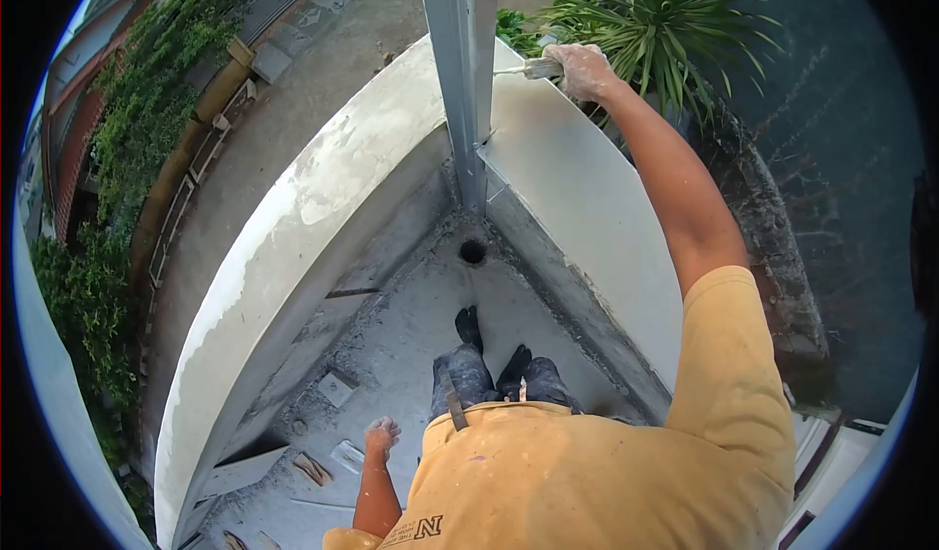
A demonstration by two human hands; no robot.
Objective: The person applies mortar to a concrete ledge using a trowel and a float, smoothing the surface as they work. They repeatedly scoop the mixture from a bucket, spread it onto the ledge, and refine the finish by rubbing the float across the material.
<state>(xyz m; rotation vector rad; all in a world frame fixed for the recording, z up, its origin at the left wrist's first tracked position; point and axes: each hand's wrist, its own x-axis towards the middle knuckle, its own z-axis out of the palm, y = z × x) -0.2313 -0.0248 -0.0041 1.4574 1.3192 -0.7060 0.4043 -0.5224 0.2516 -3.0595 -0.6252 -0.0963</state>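
My right hand (583, 69), dusted with white, is closed round a plaster-smeared trowel (541, 68), seen nearly edge-on. Its thin end lies over the top of the right-hand parapet wall (577, 174), close to where the walls meet at a grey metal post (460, 71). That wall top looks smooth and pale. The left-hand parapet wall (323, 164) has a patchy, whitish coat along its top. Low at my left side hangs my left hand (381, 435), its fingers loosely bent and apart, with nothing visible in it.
A round drain hole (472, 251) is in the floor near the corner. Scraps lie on the floor at left, among them a square piece (337, 388) and a leaning board (242, 473). Outside the walls are a spiky plant (665, 27), dark water (831, 159) and a paved lane (254, 159).
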